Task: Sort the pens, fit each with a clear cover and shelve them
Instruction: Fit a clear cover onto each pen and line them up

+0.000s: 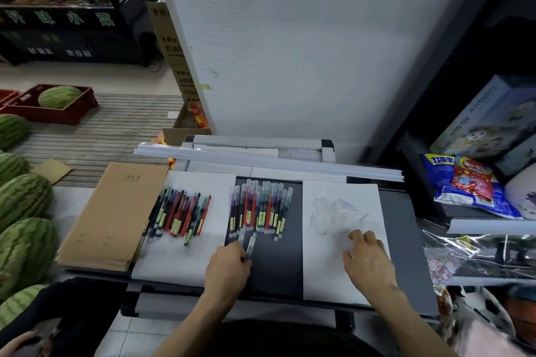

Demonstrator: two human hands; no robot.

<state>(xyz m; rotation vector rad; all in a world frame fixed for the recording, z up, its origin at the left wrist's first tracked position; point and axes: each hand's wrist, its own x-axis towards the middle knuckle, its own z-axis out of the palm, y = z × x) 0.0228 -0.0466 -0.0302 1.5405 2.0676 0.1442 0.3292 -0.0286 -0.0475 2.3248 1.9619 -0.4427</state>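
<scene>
Several uncovered pens [181, 211] lie in a loose row on the white sheet at the left. A second row of pens with clear covers [261, 206] lies on the dark table surface [278, 264] in the middle. My left hand [227, 268] pinches a clear-covered pen [249, 248] just below that row. A blurred heap of clear covers [338, 216] sits on the white sheet at the right. My right hand [367, 259] rests on that sheet below the heap, with its fingers reaching toward the covers and nothing visibly held.
A stack of brown notebooks [116, 217] lies left of the pens. Long white strips [269, 161] cross the table's far edge. Watermelons [23, 200] line the left side. Snack bags [467, 185] and boxes fill the shelf at right. A white pillar [290, 52] stands behind.
</scene>
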